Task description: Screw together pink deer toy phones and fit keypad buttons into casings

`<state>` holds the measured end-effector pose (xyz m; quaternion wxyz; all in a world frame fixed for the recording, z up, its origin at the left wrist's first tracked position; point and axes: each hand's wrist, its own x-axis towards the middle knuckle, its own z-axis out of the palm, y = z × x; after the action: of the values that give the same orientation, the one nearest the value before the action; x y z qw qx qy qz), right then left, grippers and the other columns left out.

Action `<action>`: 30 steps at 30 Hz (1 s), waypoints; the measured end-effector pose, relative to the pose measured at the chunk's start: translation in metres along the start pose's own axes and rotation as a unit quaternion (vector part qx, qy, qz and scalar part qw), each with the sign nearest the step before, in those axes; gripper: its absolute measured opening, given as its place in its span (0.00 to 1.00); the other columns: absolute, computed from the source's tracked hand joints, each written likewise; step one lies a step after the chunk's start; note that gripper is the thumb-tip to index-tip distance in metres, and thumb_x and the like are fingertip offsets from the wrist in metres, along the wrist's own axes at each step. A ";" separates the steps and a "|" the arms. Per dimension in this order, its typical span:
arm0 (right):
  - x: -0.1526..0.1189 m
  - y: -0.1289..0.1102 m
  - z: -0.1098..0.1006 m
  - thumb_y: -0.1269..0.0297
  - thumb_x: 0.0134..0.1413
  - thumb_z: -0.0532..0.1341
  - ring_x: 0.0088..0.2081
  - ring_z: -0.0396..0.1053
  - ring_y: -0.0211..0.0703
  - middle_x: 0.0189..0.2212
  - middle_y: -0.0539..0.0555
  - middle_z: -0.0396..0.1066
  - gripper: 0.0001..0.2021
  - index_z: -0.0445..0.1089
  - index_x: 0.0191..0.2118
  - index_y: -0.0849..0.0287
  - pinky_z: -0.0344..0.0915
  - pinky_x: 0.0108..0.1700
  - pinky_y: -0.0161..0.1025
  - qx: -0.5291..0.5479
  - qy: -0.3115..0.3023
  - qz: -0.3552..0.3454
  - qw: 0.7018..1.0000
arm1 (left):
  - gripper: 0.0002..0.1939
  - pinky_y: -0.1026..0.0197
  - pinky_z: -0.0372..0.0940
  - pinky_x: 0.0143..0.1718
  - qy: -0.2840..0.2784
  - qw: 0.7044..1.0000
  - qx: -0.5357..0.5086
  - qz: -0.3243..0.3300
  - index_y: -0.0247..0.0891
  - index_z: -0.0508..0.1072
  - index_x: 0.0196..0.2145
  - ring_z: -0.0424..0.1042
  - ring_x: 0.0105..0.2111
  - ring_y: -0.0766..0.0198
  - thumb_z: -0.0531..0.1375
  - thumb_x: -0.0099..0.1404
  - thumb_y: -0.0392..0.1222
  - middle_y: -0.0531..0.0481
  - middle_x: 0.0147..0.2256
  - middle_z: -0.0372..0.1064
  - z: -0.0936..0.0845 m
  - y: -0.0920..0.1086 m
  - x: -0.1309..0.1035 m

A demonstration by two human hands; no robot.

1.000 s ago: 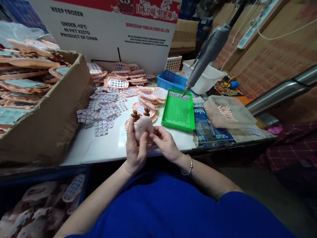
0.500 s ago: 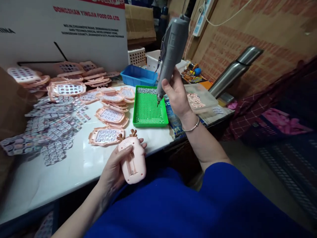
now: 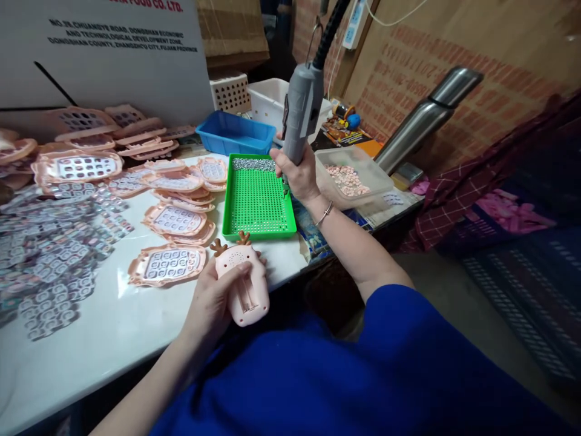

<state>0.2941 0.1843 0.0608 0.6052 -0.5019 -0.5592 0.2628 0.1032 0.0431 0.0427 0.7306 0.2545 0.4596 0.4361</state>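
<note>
Both hands busy at frame centre
L hand (image 3: 212, 304) grips pink toy shell (image 3: 242, 284); R hand (image 3: 297, 175) clenched on grey driver (image 3: 302, 115), tip over green tray (image 3: 256, 203).

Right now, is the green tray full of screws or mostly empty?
Mostly empty. The green tray shows bare green grid nearly everywhere; shiny silver screws only fill a strip along its far edge, near the right hand.

I see the mesh tray (image 3: 256, 200) mid-counter (image 3: 113, 327), faceplates (image 3: 167, 264) to its left, a bin (image 3: 236, 133) behind, a tub (image 3: 351, 175) to its right.
</note>
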 end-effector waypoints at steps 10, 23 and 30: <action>-0.004 0.008 0.003 0.45 0.54 0.60 0.29 0.64 0.39 0.28 0.49 0.60 0.22 0.63 0.48 0.53 0.66 0.32 0.39 0.006 -0.005 0.018 1.000 | 0.25 0.63 0.69 0.24 0.003 1.000 0.003 0.005 0.33 0.68 0.39 0.76 0.25 0.59 0.71 0.44 0.40 0.46 0.28 0.77 -0.002 -0.001 0.002; -0.007 -0.021 0.007 0.41 0.53 0.59 0.22 0.60 0.35 0.25 0.46 0.59 0.24 0.64 0.48 0.52 0.64 0.28 0.36 0.027 0.022 -0.040 0.999 | 0.22 0.56 0.73 0.31 -0.004 0.999 -0.019 0.041 0.38 0.64 0.38 0.77 0.28 0.57 0.68 0.47 0.38 0.50 0.28 0.75 -0.003 -0.004 0.002; -0.068 -0.084 0.024 0.42 0.57 0.57 0.21 0.60 0.34 0.21 0.44 0.59 0.22 0.62 0.50 0.49 0.63 0.25 0.35 0.136 -0.090 -0.063 0.985 | 0.22 0.55 0.73 0.33 -0.017 0.997 -0.032 0.064 0.38 0.64 0.38 0.77 0.26 0.59 0.68 0.48 0.38 0.53 0.27 0.73 -0.003 -0.007 0.003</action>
<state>0.2347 0.1023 0.1052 0.6304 -0.3537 -0.6006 0.3418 0.1040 0.0426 0.0348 0.7166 0.2673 0.4155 0.4924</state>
